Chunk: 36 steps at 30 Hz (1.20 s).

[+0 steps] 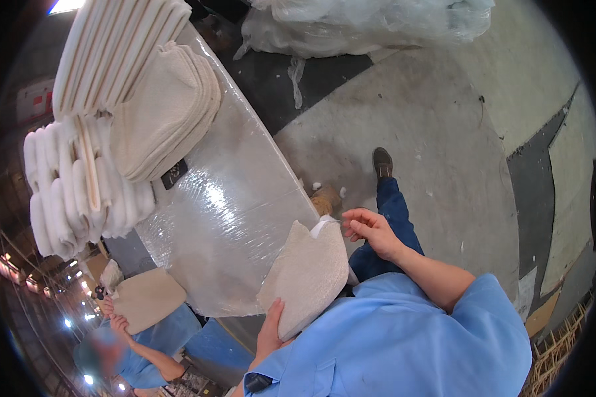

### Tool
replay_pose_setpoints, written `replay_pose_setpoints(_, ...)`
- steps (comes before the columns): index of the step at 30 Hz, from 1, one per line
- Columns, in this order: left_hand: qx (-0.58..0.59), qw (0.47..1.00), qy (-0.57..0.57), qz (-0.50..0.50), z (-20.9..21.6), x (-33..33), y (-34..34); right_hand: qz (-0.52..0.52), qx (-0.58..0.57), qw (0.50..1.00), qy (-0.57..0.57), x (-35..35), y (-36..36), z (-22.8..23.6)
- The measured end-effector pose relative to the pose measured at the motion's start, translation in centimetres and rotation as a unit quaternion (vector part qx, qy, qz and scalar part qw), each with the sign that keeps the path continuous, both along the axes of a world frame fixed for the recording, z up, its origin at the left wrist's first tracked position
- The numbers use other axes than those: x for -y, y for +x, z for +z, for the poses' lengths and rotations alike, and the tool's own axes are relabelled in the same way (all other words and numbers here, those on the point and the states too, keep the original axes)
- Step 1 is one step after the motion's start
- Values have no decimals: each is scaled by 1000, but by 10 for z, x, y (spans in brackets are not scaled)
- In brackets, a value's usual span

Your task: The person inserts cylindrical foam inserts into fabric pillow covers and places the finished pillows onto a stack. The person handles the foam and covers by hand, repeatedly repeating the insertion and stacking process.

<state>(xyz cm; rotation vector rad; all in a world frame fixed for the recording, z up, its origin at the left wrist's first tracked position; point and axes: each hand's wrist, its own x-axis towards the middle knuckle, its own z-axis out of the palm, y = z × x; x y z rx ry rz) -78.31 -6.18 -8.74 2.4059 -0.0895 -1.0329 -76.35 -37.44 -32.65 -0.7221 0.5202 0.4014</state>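
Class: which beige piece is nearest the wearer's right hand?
The beige piece in the left hand; the stack on the table and the co-worker's piece are farther.

Table [235, 245] left of centre | far end: cover stack [162, 106] on it, panel stack [116, 56] behind, pad pile [79, 188] to the left | cushion [308, 268] at near right corner, left hand [270, 329] at its near end, right hand [372, 233] right of its far end | plastic bundle [371, 25] right of table's far end | co-worker [169, 331] at left

black item [174, 174], pale markings, none readable
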Motion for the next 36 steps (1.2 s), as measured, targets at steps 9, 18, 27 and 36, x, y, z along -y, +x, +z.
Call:
replay_pose_setpoints(9, -150, 987, -56, 25, -13, -24, 39, -1, 7, 999, 46, -28, 10, -22)
replay_pose_setpoints(18, -325, 927, -187, 20, -47, 37, 138, -65, -80, 981, 162, -40, -13, -42)
replay_pose_setpoints(27, -42, 916, 174, -359, -165, 206, 173, 22, -74, 996, 43, -58, -26, -18)
replay_pose_setpoints(36, -90, 943, 169, -272, -170, 228, 173, -86, -94, 987, -102, -80, -14, -7)
